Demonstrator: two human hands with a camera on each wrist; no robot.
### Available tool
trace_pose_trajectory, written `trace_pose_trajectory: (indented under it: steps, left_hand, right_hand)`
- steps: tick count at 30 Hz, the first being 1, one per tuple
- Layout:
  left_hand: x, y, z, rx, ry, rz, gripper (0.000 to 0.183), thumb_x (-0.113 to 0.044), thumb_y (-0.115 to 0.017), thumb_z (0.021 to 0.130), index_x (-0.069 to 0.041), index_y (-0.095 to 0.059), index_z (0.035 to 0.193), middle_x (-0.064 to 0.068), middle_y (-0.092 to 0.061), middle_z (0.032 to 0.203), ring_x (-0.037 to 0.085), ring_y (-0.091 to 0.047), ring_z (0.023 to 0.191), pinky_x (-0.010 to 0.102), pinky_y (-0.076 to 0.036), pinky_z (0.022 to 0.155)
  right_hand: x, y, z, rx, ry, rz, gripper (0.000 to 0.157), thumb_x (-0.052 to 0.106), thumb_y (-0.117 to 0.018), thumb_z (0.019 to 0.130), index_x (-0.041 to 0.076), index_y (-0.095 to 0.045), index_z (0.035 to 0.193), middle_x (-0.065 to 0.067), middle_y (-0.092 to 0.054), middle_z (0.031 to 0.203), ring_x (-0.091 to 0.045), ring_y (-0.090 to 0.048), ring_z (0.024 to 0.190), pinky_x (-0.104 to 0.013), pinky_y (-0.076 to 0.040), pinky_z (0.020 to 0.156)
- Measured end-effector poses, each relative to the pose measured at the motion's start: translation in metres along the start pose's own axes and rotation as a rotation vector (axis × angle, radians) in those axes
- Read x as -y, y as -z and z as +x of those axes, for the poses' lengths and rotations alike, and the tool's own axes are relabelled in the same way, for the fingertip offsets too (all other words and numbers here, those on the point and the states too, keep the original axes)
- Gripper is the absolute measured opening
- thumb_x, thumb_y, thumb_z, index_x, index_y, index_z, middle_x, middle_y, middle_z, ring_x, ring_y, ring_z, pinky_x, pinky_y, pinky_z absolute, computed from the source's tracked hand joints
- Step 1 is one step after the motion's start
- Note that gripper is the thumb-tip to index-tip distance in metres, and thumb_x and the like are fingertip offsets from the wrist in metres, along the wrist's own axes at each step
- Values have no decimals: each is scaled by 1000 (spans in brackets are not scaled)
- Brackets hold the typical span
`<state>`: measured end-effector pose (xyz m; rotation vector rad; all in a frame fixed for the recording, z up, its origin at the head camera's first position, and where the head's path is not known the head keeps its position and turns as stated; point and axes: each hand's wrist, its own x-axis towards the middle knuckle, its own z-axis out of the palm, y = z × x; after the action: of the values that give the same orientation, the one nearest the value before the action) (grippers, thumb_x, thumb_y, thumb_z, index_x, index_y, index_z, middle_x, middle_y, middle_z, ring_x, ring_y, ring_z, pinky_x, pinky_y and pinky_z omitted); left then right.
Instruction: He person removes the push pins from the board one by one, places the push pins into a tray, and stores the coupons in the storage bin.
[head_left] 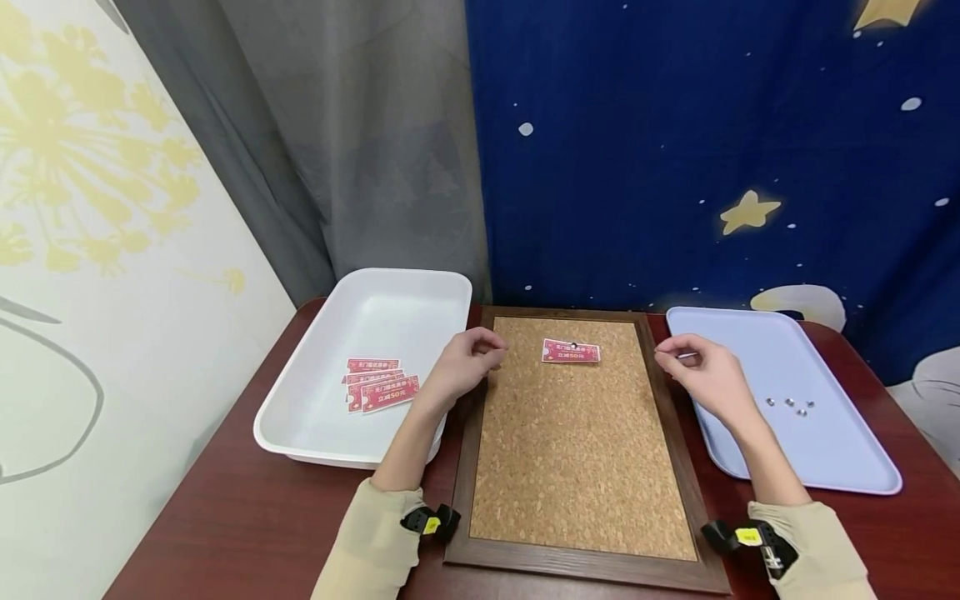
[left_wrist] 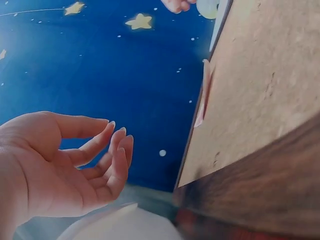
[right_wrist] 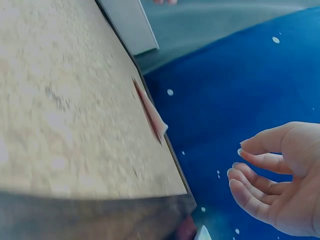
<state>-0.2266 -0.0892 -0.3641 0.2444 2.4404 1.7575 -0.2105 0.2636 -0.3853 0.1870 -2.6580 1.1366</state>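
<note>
A red paper coupon (head_left: 562, 352) with printed writing lies on the upper part of the brown-framed cork board (head_left: 577, 450), with a small dark pin head (head_left: 574, 345) at its top edge. My left hand (head_left: 467, 360) hovers by the board's left frame, its fingers loosely bent and nothing seen in them. Beyond the right frame, over the edge of the pale blue tray (head_left: 840, 450), hovers my right hand (head_left: 701, 371). Its thumb and forefinger tips (right_wrist: 241, 149) come together, and nothing shows between them. Several small shiny pins (head_left: 790, 402) lie in the tray.
Several more red coupons (head_left: 390, 393) overlap in a white tub (head_left: 405, 292) left of the board. Everything stands on a dark red table (head_left: 217, 517). Grey (head_left: 390, 150) and blue starry curtains (head_left: 637, 183) hang behind it, and a patterned white wall (head_left: 112, 275) borders the left.
</note>
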Motion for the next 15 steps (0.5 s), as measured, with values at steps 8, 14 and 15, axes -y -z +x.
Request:
trace_pose_trajectory:
  steps: [8, 14, 15]
  left_hand:
    - [11, -23, 17, 15, 56, 85, 10, -6, -64, 96, -1, -67, 105, 7, -63, 88, 29, -61, 81, 27, -46, 62]
    - [14, -41, 27, 15, 73, 133, 12, -5, -65, 94, 0, -66, 105, 8, -64, 91, 16, -56, 78, 26, -45, 65]
    - [14, -44, 28, 10, 76, 132, 13, -4, -65, 94, 1, -65, 105, 9, -64, 92, 16, -57, 79, 27, -46, 66]
  right_hand:
    - [14, -22, 10, 60, 30, 25, 16, 13, -68, 96, 0, -69, 105, -16, -72, 98, -23, -67, 84, -19, -48, 67]
    - [16, -41, 21, 101, 43, 49, 13, 8, -68, 94, -1, -68, 102, -16, -72, 95, -24, -68, 84, -21, -49, 70]
    - [17, -44, 23, 108, 46, 46, 13, 8, -68, 94, -1, -69, 102, -16, -71, 95, -25, -69, 84, -22, -50, 70]
